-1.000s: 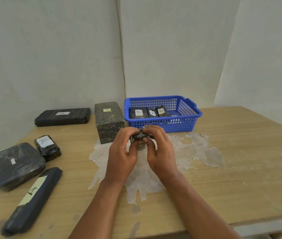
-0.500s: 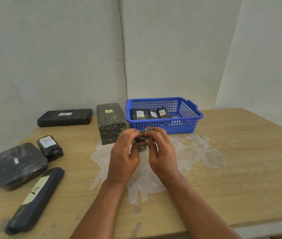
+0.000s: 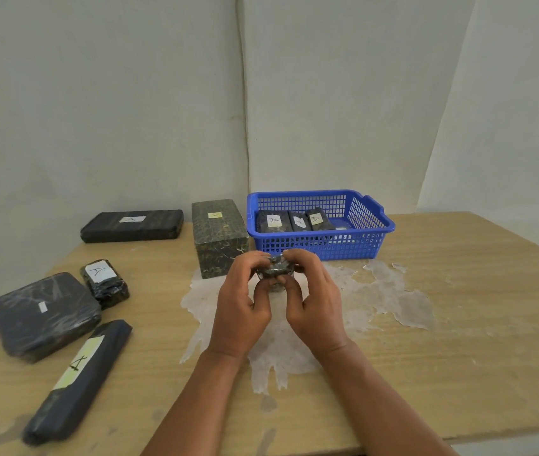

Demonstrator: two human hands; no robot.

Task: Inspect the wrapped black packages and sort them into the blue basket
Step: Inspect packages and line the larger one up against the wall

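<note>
A small wrapped black package (image 3: 274, 270) is held above the table between my left hand (image 3: 243, 301) and my right hand (image 3: 314, 301); fingers and thumbs of both curl round it and hide most of it. Just behind the hands stands the blue basket (image 3: 373, 225), with three labelled black packages (image 3: 294, 221) lying along its left side. On the table at the left lie more wrapped packages: a tall box (image 3: 218, 235), a long flat one (image 3: 131, 225), a small labelled one (image 3: 105, 282), a wide flat one (image 3: 42, 314) and a long narrow one (image 3: 80, 380).
The wooden table (image 3: 459, 324) has a pale worn patch (image 3: 376, 291) under and to the right of my hands. White walls close the back and the right side. The table's front edge runs along the bottom of the view.
Both hands have kept hold of the small package and turned it a little between the fingers. The view has shifted slightly; nothing on the table has moved.
</note>
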